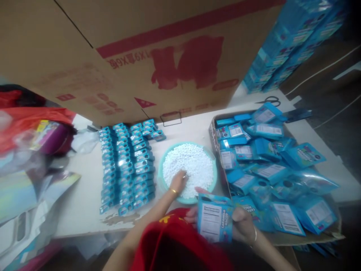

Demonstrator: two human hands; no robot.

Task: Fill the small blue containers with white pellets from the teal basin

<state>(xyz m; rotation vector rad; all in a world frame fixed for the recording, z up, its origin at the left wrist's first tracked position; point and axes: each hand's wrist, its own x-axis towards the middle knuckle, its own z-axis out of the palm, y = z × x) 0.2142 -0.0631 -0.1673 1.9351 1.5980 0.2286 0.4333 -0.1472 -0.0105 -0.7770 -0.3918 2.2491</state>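
Two hands were at work, each with its own job. Your right hand point(242, 224) was closed around a blue pouch point(214, 217), fingers wrapped behind it and thumb at its edge, holding it upright just in front of your red top point(175, 241) with its printed label side facing you. Your left hand point(178, 181) reached forward into the teal bowl point(162, 177), fingertips dipped into the heap of small white beads point(191, 165); whether those fingers pinched any beads or lay loose, I cannot tell, as motion blurred them.

For a clean pick, you would likely have done best to gather the beads in cupped fingertips, not scrape them toward the rim, and to keep the pouch near the bowl's near edge so little could spill on the way across.

Your left forearm ran diagonally up from your body, wrist low and bent down over the bowl, a bangle at the wrist. Your right wrist was turned inward, elbow tucked at your side.

Beside the bowl on its left lay rows of small blue packs point(126, 165) on the table point(84, 195); on its right sat a cardboard tray point(212, 131) heaped with more blue pouches. A large carton point(141, 49) stood behind, and scissors point(270, 100) lay beyond the tray.
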